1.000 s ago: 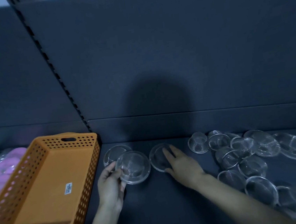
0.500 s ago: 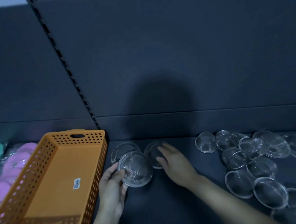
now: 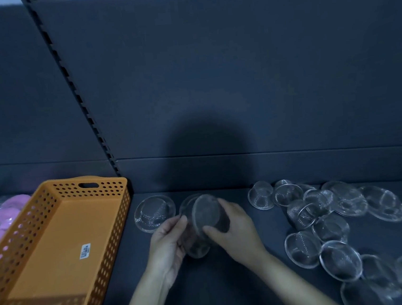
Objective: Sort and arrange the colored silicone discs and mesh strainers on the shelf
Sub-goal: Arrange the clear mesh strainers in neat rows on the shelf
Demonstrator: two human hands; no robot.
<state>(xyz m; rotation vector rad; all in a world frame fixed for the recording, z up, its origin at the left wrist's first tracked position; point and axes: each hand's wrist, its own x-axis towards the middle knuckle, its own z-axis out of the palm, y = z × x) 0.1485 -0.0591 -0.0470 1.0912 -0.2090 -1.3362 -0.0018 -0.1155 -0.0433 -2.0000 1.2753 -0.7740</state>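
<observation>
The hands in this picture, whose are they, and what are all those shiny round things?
They belong to a person wearing a camera on their head, so you see what they see, looking down at a dark shelf. The left hand and right hand are together holding mesh strainers, little metal bowls full of tiny holes; it looks like two, one going onto the other, though blur makes that hard to tell. One more strainer lies beside them. Many loose strainers are scattered on the right. On the left sits an orange basket with nothing inside but a sticker, and beyond it pink discs.
</observation>
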